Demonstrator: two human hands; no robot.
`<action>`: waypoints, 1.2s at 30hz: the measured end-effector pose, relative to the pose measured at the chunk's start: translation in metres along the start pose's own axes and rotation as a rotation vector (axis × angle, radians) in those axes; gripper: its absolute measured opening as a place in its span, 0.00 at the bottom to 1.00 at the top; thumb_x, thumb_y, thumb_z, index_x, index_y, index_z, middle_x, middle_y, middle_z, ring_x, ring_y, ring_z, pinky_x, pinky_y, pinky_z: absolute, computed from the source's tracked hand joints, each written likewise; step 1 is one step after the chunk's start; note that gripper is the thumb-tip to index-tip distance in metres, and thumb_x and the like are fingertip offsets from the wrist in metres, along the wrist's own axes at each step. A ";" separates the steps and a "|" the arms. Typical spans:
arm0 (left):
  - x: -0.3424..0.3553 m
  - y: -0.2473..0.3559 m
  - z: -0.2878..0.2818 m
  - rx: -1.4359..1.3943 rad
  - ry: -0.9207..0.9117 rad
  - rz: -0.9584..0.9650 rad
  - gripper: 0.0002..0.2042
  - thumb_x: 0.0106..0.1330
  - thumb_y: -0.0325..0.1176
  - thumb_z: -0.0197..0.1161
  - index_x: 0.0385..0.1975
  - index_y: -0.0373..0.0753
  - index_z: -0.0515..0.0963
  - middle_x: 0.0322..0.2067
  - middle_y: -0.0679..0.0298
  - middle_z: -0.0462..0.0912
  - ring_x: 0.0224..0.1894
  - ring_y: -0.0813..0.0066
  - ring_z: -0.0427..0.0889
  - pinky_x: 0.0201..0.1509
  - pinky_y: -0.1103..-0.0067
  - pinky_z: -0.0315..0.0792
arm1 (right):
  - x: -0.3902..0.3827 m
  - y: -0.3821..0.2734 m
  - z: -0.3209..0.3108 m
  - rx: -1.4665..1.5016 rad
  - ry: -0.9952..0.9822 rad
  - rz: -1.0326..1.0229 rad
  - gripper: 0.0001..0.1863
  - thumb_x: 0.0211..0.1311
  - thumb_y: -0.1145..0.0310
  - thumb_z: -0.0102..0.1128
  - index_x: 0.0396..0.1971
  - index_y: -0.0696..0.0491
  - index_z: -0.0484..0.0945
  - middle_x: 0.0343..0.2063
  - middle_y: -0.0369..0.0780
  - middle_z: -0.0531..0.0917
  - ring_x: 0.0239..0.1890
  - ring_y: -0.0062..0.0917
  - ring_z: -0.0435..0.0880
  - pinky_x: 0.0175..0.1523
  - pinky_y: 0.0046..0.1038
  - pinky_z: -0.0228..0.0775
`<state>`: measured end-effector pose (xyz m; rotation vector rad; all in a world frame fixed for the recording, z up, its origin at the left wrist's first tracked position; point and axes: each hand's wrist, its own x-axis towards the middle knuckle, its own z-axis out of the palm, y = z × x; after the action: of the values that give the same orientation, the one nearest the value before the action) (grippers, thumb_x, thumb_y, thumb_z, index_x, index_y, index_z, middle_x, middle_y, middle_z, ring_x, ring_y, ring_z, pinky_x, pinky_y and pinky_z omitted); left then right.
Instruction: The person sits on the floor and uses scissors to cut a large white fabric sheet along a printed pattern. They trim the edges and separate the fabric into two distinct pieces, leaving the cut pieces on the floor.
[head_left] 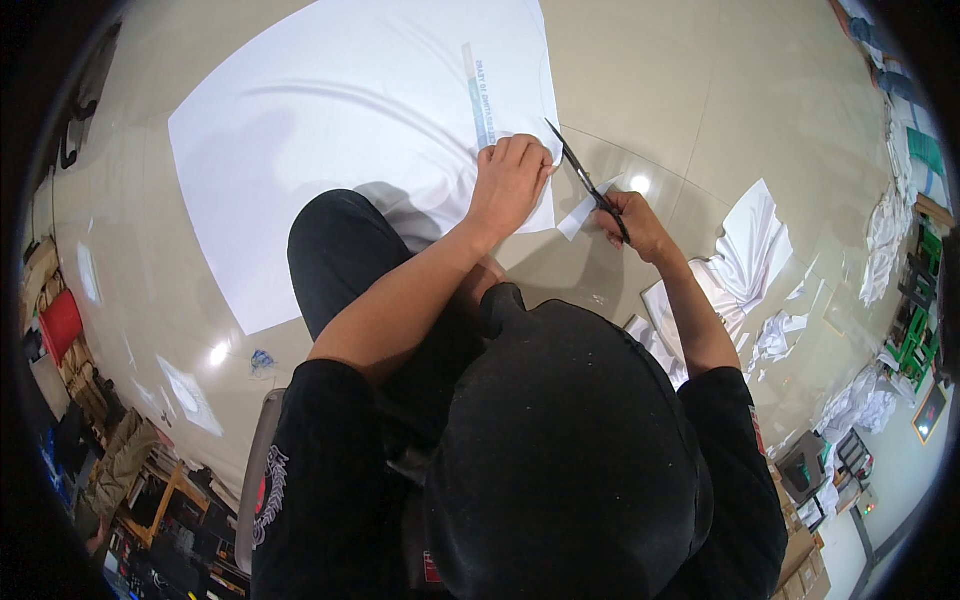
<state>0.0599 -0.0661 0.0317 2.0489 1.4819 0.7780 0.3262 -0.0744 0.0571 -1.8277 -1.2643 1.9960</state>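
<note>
A large white sheet of cloth (330, 120) with soft folds is spread over the floor in front of me. My left hand (512, 185) is closed on it near its right edge, the fingers curled over the cloth. A pale blue printed strip (478, 95) runs up the sheet from my fingers. In my right hand (635, 222) I hold scissors (578, 170) with dark handles. Their blades point up and left, and the tip meets the cloth's right edge. A small white offcut (578, 218) lies just under the scissors.
Crumpled white cloth (745, 250) lies on the tiled floor beside my right forearm, with small white scraps (775, 335) near it. A blue tangle (262, 360) is on the floor to the left. Mixed goods and a red item (62, 325) line the left side; boxes (800, 570) stand lower right.
</note>
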 end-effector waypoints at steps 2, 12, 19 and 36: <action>0.000 0.000 0.000 0.001 0.002 0.000 0.08 0.71 0.33 0.68 0.46 0.43 0.79 0.48 0.67 0.78 0.53 0.62 0.76 0.56 0.62 0.66 | -0.001 0.001 0.001 -0.007 0.006 0.003 0.12 0.60 0.66 0.70 0.24 0.56 0.78 0.16 0.33 0.77 0.15 0.16 0.74 0.21 0.23 0.61; 0.001 0.000 -0.001 -0.011 -0.002 -0.004 0.08 0.71 0.33 0.68 0.46 0.43 0.78 0.49 0.67 0.78 0.53 0.62 0.76 0.57 0.62 0.66 | 0.001 0.012 0.007 0.038 0.017 -0.013 0.14 0.62 0.64 0.73 0.26 0.57 0.80 0.16 0.33 0.77 0.15 0.17 0.74 0.21 0.24 0.62; 0.001 -0.001 -0.002 -0.017 -0.013 -0.013 0.08 0.71 0.33 0.68 0.46 0.43 0.78 0.49 0.68 0.78 0.53 0.62 0.76 0.57 0.62 0.66 | -0.005 0.012 0.015 0.029 0.034 -0.011 0.14 0.64 0.64 0.74 0.27 0.58 0.80 0.17 0.34 0.79 0.15 0.17 0.76 0.21 0.24 0.64; 0.001 -0.002 -0.006 -0.035 -0.019 -0.004 0.08 0.72 0.32 0.67 0.47 0.43 0.77 0.50 0.66 0.78 0.53 0.60 0.78 0.56 0.62 0.68 | -0.012 0.006 0.031 0.092 0.036 -0.025 0.18 0.66 0.58 0.73 0.27 0.57 0.80 0.16 0.34 0.78 0.15 0.17 0.76 0.22 0.24 0.64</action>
<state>0.0550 -0.0641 0.0346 2.0217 1.4511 0.7758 0.3044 -0.1006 0.0587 -1.7890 -1.1598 1.9643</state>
